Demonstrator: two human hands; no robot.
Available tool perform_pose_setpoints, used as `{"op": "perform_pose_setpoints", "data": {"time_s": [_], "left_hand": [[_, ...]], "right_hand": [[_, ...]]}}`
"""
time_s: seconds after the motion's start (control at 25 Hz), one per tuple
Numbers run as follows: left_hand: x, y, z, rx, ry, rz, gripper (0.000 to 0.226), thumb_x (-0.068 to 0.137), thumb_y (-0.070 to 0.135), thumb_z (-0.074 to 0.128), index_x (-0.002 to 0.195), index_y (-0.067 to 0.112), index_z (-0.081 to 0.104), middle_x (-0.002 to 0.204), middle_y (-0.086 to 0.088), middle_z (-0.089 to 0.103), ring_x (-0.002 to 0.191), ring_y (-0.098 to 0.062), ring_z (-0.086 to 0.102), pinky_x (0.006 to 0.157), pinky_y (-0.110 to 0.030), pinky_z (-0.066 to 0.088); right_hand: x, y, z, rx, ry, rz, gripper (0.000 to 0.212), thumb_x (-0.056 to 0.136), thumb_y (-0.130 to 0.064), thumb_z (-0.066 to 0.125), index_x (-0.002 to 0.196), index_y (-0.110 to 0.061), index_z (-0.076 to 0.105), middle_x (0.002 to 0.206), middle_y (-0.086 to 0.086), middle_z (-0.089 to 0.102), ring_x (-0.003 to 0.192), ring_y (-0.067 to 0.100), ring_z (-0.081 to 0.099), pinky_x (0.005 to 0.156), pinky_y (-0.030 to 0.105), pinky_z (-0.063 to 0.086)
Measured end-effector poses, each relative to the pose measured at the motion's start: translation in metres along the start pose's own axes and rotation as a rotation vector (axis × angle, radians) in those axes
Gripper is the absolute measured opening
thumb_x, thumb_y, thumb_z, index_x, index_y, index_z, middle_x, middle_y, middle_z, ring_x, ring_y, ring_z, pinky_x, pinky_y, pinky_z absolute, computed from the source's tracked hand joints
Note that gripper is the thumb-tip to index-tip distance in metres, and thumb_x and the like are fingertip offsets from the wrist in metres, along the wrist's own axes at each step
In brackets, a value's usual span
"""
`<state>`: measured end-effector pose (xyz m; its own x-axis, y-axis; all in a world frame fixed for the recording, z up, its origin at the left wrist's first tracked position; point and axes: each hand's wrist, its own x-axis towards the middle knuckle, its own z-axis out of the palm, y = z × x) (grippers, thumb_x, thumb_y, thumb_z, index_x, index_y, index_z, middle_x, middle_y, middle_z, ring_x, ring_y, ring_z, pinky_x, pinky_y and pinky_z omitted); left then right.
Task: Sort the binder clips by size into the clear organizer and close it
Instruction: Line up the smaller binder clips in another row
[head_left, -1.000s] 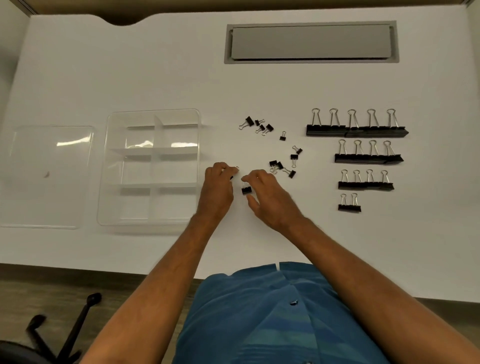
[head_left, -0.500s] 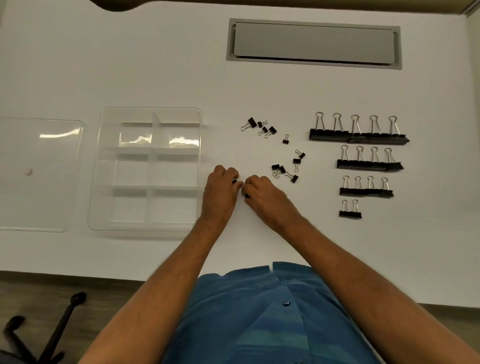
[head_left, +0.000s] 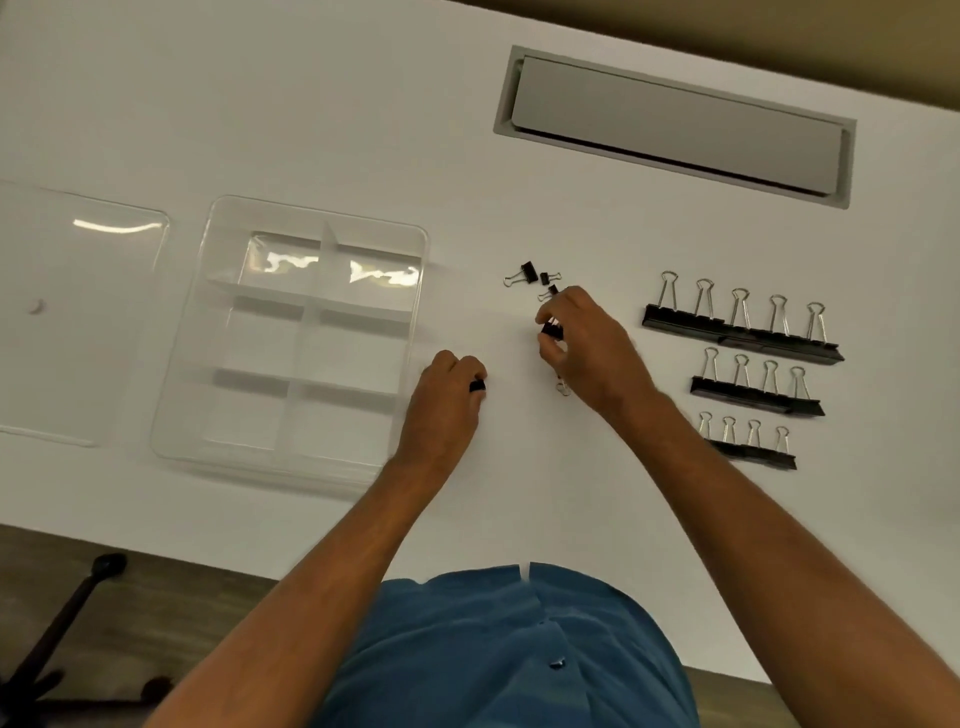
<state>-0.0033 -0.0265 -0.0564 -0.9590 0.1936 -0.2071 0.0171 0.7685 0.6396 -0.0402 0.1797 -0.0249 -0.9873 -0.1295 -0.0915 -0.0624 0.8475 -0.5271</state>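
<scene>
Small clip (head_left: 551, 329) pinched by right hand (head_left: 587, 348), another clip (head_left: 477, 386) gripped in left hand (head_left: 447, 400), organizer (head_left: 296, 338) lying open left of both hands

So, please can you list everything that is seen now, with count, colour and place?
organizer: one, clear, empty, left of centre on table
lid: one, clear, far left, flat
table: one, white
large clips: five, black, row at right
medium clips: four, black, row below
smaller clips: four, black, third row
small clips: about three showing, black, loose at centre
hatch: one, grey, far right of table
shirt: blue, bottom
left hand: pinches one small clip
right hand: pinches one small clip
</scene>
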Motion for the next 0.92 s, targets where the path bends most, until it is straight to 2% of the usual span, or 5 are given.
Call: {"op": "perform_pose_setpoints", "data": {"time_s": [0.16,0.4,0.64,0.8,0.92], "left_hand": [[0.000,0.000,0.003,-0.018,0.021,-0.007,0.015,0.092,0.011,0.067,0.106,0.014,0.064,0.102,-0.002,0.054,0.091,-0.017,0.055,0.077,-0.025,0.049],[0.003,-0.001,0.003,-0.044,0.023,-0.008,0.015,0.093,0.011,0.067,0.108,0.013,0.063,0.103,-0.002,0.055,0.091,-0.013,0.053,0.077,-0.019,0.043],[0.005,-0.003,0.005,-0.061,0.015,0.011,0.015,0.094,0.011,0.066,0.108,0.011,0.063,0.103,-0.004,0.056,0.090,-0.014,0.054,0.078,-0.023,0.049],[0.004,-0.003,0.005,-0.055,0.002,0.016,0.015,0.094,0.010,0.065,0.108,0.011,0.062,0.104,-0.005,0.056,0.092,-0.016,0.055,0.078,-0.027,0.051],[0.006,0.001,0.002,-0.028,-0.005,0.026,0.014,0.092,0.007,0.065,0.105,0.012,0.062,0.101,-0.004,0.051,0.091,-0.018,0.053,0.077,-0.026,0.046]], "right_hand": [[0.042,0.013,-0.010,-0.125,-0.009,-0.019,0.018,0.092,-0.011,0.059,0.108,-0.015,0.063,0.105,0.002,0.057,0.089,0.022,0.053,0.070,0.044,0.053],[0.084,0.014,-0.006,-0.192,-0.085,0.021,0.034,0.093,-0.015,0.063,0.127,-0.014,0.059,0.118,0.007,0.053,0.108,0.027,0.051,0.077,0.046,0.055],[0.091,0.013,0.000,-0.202,-0.097,0.006,0.019,0.095,-0.018,0.062,0.113,-0.011,0.063,0.109,0.009,0.053,0.101,0.027,0.051,0.076,0.047,0.054],[0.074,0.013,-0.003,-0.127,-0.042,0.034,0.025,0.091,-0.026,0.069,0.109,-0.012,0.061,0.108,0.007,0.053,0.101,0.024,0.050,0.076,0.043,0.053],[0.042,0.010,-0.002,-0.066,-0.012,0.067,0.030,0.090,-0.034,0.069,0.110,-0.013,0.061,0.108,0.006,0.054,0.103,0.023,0.051,0.077,0.038,0.050]]}}
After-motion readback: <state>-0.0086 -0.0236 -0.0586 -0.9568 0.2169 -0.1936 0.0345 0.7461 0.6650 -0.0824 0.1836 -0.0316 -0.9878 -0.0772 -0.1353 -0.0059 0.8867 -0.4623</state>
